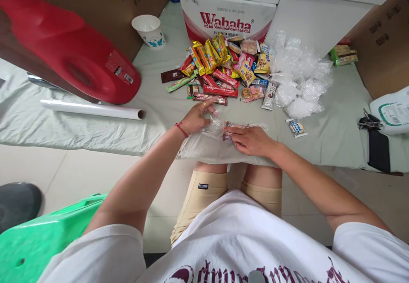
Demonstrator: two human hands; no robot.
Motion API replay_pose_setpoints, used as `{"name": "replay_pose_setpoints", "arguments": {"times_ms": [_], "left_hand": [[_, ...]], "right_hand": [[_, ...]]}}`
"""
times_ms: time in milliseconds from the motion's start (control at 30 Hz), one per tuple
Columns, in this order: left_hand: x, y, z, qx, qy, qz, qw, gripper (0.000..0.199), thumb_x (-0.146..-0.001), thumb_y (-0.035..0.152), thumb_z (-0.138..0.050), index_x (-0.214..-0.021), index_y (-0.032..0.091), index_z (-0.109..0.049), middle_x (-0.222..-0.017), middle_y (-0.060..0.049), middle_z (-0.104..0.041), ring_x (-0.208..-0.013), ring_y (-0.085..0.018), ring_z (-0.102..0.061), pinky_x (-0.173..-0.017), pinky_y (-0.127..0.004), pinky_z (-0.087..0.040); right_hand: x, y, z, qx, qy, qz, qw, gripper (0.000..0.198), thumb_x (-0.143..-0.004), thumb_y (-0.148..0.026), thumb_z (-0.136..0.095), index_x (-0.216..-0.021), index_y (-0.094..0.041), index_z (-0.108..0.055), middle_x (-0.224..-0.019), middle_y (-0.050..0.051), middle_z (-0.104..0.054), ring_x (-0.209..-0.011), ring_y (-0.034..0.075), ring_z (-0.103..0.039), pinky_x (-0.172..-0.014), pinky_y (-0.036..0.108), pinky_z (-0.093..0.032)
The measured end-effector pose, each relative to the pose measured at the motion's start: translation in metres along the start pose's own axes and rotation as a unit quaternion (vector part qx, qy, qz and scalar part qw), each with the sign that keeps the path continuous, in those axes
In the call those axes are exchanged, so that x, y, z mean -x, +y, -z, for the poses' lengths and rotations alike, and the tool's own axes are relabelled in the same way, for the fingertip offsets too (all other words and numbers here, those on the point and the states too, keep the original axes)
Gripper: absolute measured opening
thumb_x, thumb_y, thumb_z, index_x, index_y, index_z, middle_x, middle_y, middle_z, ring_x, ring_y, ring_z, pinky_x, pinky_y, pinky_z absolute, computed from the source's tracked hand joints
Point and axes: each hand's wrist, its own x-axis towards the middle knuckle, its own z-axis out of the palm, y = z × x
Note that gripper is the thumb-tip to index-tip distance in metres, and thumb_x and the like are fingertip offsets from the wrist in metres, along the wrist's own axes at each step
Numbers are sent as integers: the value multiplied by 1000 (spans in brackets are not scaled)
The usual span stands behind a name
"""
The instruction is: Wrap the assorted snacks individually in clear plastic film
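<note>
My left hand (pixel 195 119) has its index finger stretched toward the snack heap, over the nearest red-brown bar (pixel 212 100). Under and beside its palm lies crumpled clear plastic (pixel 213 126). My right hand (pixel 252 140) is closed at the fingertips on a small red-brown wrapped snack (pixel 227 135), which lies on the cloth near the table's front edge with clear plastic around it. The fingers hide part of this packet. Just beyond both hands is the heap of snacks, with red bars (pixel 220 90), yellow packets (pixel 209 57) and cookie packets (pixel 246 73).
Bunched clear plastic bags (pixel 302 78) lie right of the heap, near a single blue-white packet (pixel 296 127). A white roll (pixel 92 108), red jug (pixel 79 57) and paper cup (pixel 149 32) stand or lie left. Keys (pixel 370 121) and a white jug (pixel 393 110) are at right. Boxes (pixel 228 19) line the back.
</note>
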Motion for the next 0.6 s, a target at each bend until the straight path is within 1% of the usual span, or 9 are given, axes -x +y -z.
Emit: {"name": "replay_pose_setpoints", "arguments": {"times_ms": [100, 133, 200, 233, 333, 400, 433, 500, 600], "left_hand": [[18, -7, 16, 19, -21, -21, 999, 13, -72, 30, -64, -71, 24, -76, -78, -7, -71, -102, -27, -67, -102, -47, -54], [29, -11, 24, 16, -31, -21, 999, 14, -73, 31, -64, -63, 26, -72, -74, -8, -70, -103, -28, -67, -100, -48, -54], [52, -21, 41, -3, -108, -17, 994, 18, -71, 30, -63, -53, 28, -67, -65, -7, -68, -97, -28, -68, -97, -48, -56], [62, -25, 48, -18, -109, -10, 994, 19, -70, 30, -64, -51, 28, -65, -66, -7, -68, -97, -28, -68, -99, -48, -55], [78, -32, 53, -64, 13, 22, 998, 20, -82, 32, -56, -69, 23, -70, -98, -11, -75, -111, -29, -66, -109, -52, -51], [77, -31, 40, -107, 87, 56, 989, 30, -93, 36, -48, -96, 20, -73, -127, -15, -69, -129, -31, -60, -117, -56, -45], [73, -29, 30, -135, 99, 70, 983, 33, -95, 42, -50, -107, 20, -72, -137, -16, -65, -139, -33, -54, -121, -58, -39], [66, -23, 10, -195, 68, 84, 975, 42, -85, 50, -69, -115, 20, -72, -151, -17, -58, -153, -40, -38, -126, -66, -26], [60, -16, -7, -238, -5, 82, 968, 36, -71, 41, -84, -100, 22, -74, -160, -14, -51, -159, -44, -23, -127, -69, -21]], "right_hand": [[-1, 0, -2, 1, 6, -4, 1000, 30, -102, -18, -49, -118, -24, -73, -162, 4, -52, -137, 22, -63, -87, 36, -59], [0, -1, -3, 1, 8, -6, 1000, 30, -102, -18, -48, -119, -24, -73, -162, 4, -52, -137, 22, -63, -87, 36, -59], [0, -2, -4, 1, 11, -8, 1000, 33, -102, -19, -48, -124, -24, -72, -162, 3, -52, -138, 22, -62, -86, 36, -58], [1, -2, -5, 0, 12, -8, 1000, 34, -102, -18, -47, -126, -24, -71, -162, 3, -52, -139, 22, -62, -86, 36, -58], [1, -3, -6, -4, 15, -8, 1000, 37, -101, -16, -48, -130, -24, -70, -162, 4, -52, -138, 22, -62, -86, 36, -58], [2, -4, -7, -5, 14, -6, 1000, 36, -99, -16, -51, -129, -23, -70, -161, 6, -54, -136, 24, -63, -86, 37, -59], [2, -4, -7, -5, 15, -4, 1000, 35, -98, -16, -53, -128, -23, -71, -160, 7, -55, -135, 24, -64, -87, 37, -59], [5, -3, -7, -10, 25, 4, 1000, 30, -99, -17, -52, -120, -22, -74, -159, 7, -56, -133, 25, -66, -89, 39, -59], [14, -1, -7, -23, 54, 15, 998, 26, -102, -21, -50, -104, -22, -76, -164, 6, -51, -134, 25, -65, -93, 39, -58]]}}
